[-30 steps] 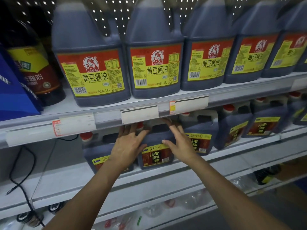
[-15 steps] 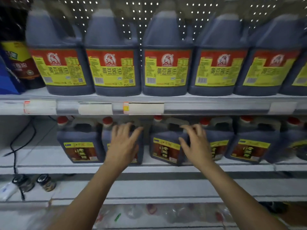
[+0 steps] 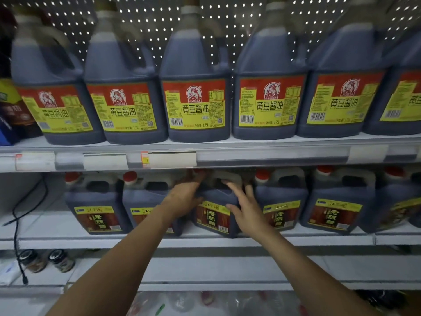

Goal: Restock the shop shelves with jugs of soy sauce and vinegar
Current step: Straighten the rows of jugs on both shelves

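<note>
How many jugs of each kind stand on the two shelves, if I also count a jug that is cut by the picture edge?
Large dark plastic soy sauce jugs with red and yellow labels, on the upper white shelf: 6 (the rightmost is cut by the edge)
Smaller dark plastic vinegar jugs with red caps, on the lower white shelf: 6
Total: 12

White metal shelving (image 3: pixel 273 241), perforated pegboard back (image 3: pixel 237 23) lit through holes.

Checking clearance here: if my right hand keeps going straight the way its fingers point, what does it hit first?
Your right hand already rests on the middle vinegar jug; pushing on, its fingers likely meet the neighbouring jug, though depth is unclear.
</note>
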`<act>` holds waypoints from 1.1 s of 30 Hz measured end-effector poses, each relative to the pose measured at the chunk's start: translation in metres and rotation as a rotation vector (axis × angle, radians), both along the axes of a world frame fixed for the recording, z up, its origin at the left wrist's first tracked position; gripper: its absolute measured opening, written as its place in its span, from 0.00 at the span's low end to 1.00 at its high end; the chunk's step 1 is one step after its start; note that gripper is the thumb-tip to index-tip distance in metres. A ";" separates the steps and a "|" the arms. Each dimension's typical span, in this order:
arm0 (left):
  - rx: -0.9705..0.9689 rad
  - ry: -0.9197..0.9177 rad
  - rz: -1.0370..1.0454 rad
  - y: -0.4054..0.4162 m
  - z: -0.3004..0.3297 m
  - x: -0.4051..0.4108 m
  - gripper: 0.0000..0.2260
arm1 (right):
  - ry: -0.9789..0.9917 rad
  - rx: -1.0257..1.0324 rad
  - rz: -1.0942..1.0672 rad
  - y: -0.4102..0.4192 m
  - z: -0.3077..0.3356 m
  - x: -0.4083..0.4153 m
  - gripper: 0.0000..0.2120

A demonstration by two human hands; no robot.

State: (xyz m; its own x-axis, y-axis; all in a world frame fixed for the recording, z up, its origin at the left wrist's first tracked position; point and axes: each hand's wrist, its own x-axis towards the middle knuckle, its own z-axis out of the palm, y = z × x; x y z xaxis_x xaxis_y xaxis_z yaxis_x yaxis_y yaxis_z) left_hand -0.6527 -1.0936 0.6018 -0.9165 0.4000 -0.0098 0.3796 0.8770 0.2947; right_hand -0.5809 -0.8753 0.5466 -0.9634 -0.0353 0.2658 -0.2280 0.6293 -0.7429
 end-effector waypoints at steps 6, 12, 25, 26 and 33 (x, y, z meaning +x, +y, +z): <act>0.088 0.150 0.007 0.003 -0.011 0.026 0.23 | -0.098 -0.066 0.042 0.010 0.004 -0.010 0.26; -0.059 0.339 0.059 -0.004 -0.010 0.045 0.25 | -0.213 -0.062 0.097 0.015 0.009 -0.021 0.26; -0.143 0.305 -0.119 -0.028 -0.001 0.025 0.26 | -0.185 -0.036 0.100 0.005 0.017 -0.007 0.29; -0.126 0.301 -0.123 -0.028 -0.001 0.025 0.26 | -0.174 -0.015 0.091 0.004 0.017 -0.006 0.30; -0.107 0.423 -0.168 -0.032 -0.014 0.022 0.21 | -0.219 -0.125 0.042 0.002 0.022 -0.013 0.31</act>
